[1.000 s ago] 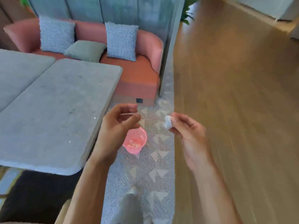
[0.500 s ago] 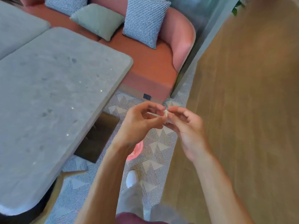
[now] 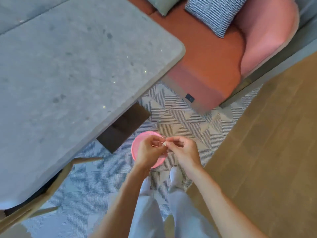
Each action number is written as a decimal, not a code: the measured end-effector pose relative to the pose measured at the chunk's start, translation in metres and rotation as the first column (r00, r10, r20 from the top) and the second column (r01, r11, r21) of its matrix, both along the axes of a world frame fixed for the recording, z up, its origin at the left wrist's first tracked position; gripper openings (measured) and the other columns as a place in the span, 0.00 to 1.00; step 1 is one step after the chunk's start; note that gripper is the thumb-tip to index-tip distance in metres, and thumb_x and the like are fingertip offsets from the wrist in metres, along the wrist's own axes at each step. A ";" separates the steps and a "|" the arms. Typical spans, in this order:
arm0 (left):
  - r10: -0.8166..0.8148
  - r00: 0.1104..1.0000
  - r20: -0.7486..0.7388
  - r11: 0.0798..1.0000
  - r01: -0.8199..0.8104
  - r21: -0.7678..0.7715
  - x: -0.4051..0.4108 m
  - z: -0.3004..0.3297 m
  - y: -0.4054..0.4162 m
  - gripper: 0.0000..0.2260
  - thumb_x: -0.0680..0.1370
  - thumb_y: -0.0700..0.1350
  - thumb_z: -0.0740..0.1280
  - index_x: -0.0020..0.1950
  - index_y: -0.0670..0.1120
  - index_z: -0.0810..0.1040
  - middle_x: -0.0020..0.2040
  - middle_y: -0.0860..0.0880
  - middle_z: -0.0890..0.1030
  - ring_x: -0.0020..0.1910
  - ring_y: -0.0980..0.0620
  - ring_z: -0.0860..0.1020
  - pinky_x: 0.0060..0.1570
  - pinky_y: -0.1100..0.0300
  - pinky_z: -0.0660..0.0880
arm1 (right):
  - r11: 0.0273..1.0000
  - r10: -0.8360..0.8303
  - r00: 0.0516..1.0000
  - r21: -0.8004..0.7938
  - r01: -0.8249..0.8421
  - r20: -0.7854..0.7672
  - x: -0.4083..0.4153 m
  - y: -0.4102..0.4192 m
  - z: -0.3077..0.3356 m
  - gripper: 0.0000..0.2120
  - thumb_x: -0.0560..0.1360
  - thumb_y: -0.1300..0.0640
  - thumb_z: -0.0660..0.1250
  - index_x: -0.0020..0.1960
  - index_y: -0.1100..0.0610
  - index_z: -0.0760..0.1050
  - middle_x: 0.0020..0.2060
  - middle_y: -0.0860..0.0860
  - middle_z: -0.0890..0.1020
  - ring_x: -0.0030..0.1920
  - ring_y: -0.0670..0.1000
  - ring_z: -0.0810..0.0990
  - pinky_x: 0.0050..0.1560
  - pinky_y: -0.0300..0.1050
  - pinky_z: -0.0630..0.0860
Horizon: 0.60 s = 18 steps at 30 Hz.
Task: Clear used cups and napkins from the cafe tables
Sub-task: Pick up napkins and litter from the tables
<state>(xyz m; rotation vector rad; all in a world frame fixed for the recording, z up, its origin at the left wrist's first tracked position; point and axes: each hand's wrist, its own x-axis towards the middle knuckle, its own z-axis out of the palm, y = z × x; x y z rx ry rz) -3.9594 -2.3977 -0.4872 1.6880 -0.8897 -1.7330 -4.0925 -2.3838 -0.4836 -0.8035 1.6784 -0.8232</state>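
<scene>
grey stone table (image 3: 68,79) fills the left, patterned rug (image 3: 180,117) under us, pink sofa (image 3: 214,62) at right. our left hand (image 3: 149,152) pinches a thin stick, our right hand (image 3: 182,149) pinches a small white napkin scrap (image 3: 164,143); fingertips meet right over the pink bin (image 3: 137,146) on the floor. we're at the drop step: next, let go of both so they fall inside the rim.

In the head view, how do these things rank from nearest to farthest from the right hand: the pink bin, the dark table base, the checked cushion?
Measured from the right hand:
1. Pink bin, directly below both hands, just to its left.
2. Dark table base, farther left, under the table edge.
3. Checked cushion, far up on the pink sofa.
</scene>
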 end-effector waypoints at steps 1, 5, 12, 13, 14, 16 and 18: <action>0.042 0.999 0.009 0.999 -0.042 0.031 -0.001 -0.021 -0.002 0.06 0.77 0.30 0.72 0.46 0.40 0.79 0.34 0.47 0.78 0.27 0.56 0.81 0.34 0.62 0.82 | 0.999 0.042 0.999 0.033 -0.042 0.008 -0.001 -0.006 -0.022 0.04 0.75 0.69 0.72 0.48 0.63 0.83 0.40 0.58 0.86 0.39 0.51 0.84 0.48 0.44 0.82; 0.157 0.982 0.104 0.980 -0.168 0.103 -0.005 -0.109 0.004 0.03 0.77 0.31 0.73 0.47 0.36 0.81 0.37 0.46 0.80 0.35 0.50 0.83 0.41 0.57 0.84 | 0.965 0.210 0.978 0.158 -0.211 0.024 -0.005 -0.024 -0.118 0.07 0.74 0.69 0.74 0.44 0.58 0.82 0.41 0.56 0.85 0.39 0.51 0.83 0.44 0.40 0.82; 0.214 0.955 0.206 0.941 -0.259 0.220 -0.012 -0.268 0.005 0.08 0.77 0.32 0.70 0.55 0.37 0.84 0.40 0.46 0.86 0.39 0.48 0.84 0.51 0.53 0.84 | 0.877 0.465 0.877 0.195 -0.438 -0.119 -0.009 -0.037 -0.283 0.03 0.75 0.62 0.75 0.48 0.61 0.85 0.39 0.49 0.86 0.39 0.47 0.84 0.41 0.31 0.77; 0.212 0.954 0.210 0.935 -0.261 0.240 -0.013 -0.284 0.006 0.09 0.78 0.33 0.70 0.57 0.37 0.84 0.41 0.47 0.86 0.40 0.48 0.84 0.52 0.52 0.83 | 0.856 0.506 0.848 0.207 -0.473 -0.154 -0.010 -0.037 -0.300 0.03 0.76 0.61 0.74 0.49 0.60 0.85 0.40 0.48 0.86 0.41 0.46 0.84 0.42 0.30 0.75; 0.211 0.956 0.202 0.927 -0.261 0.268 -0.014 -0.298 0.008 0.10 0.79 0.33 0.68 0.59 0.37 0.83 0.41 0.47 0.85 0.41 0.47 0.84 0.51 0.53 0.84 | 0.834 0.542 0.822 0.229 -0.502 -0.176 -0.010 -0.036 -0.316 0.05 0.77 0.60 0.73 0.51 0.59 0.85 0.43 0.48 0.86 0.44 0.47 0.84 0.47 0.32 0.77; 0.214 0.963 0.163 0.907 -0.258 0.331 -0.012 -0.318 0.013 0.13 0.81 0.32 0.65 0.64 0.36 0.79 0.43 0.45 0.84 0.42 0.45 0.83 0.44 0.54 0.84 | 0.793 0.597 0.781 0.284 -0.539 -0.185 -0.014 -0.033 -0.337 0.10 0.79 0.60 0.71 0.60 0.59 0.83 0.54 0.51 0.86 0.53 0.49 0.84 0.60 0.42 0.78; 0.243 0.958 0.150 0.885 -0.283 0.370 -0.008 -0.330 0.019 0.16 0.81 0.30 0.63 0.68 0.35 0.76 0.42 0.44 0.81 0.39 0.46 0.81 0.38 0.56 0.83 | 0.754 0.645 0.737 0.326 -0.570 -0.203 -0.019 -0.031 -0.346 0.16 0.79 0.60 0.69 0.66 0.58 0.80 0.62 0.51 0.83 0.60 0.50 0.82 0.65 0.43 0.75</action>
